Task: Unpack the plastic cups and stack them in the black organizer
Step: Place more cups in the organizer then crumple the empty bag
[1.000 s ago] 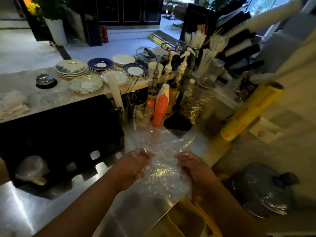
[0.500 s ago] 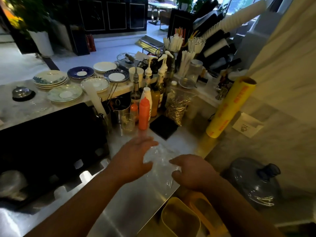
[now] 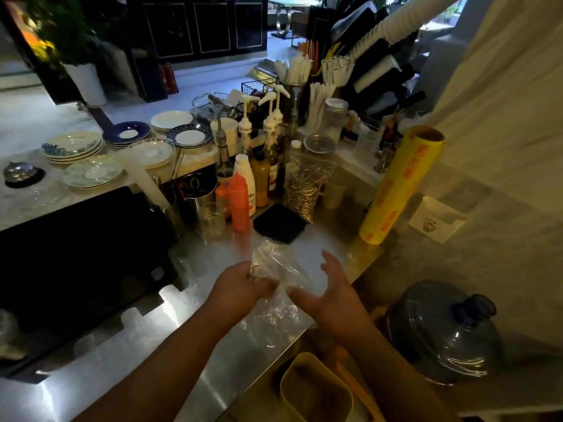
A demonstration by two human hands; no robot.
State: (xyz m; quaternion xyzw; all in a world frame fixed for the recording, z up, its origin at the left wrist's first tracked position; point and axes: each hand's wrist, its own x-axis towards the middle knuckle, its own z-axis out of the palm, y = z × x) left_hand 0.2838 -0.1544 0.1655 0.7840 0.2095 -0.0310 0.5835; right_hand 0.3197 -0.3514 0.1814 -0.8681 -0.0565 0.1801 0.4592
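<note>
A crumpled clear plastic wrapper (image 3: 274, 266) lies on the steel counter (image 3: 189, 318) between my hands. My left hand (image 3: 240, 287) is closed on the wrapper's left edge. My right hand (image 3: 329, 287) hovers just right of it with fingers spread, holding nothing. At the far right, the black organizer (image 3: 384, 77) holds slanted stacks of white cups (image 3: 384, 32). I cannot make out any loose cups inside the wrapper.
Sauce bottles (image 3: 240, 202), a glass (image 3: 213, 220), a black pad (image 3: 280, 223) and a bag of pellets (image 3: 304, 190) stand behind the wrapper. A yellow film roll (image 3: 399, 184) leans at right. Plates (image 3: 73, 147) sit on the ledge; a dark sink (image 3: 79, 260) lies left.
The wrapper was bunched in both hands, then pressed flat on the counter; now my left hand grips its edge while my right hand has opened and lifted off it.
</note>
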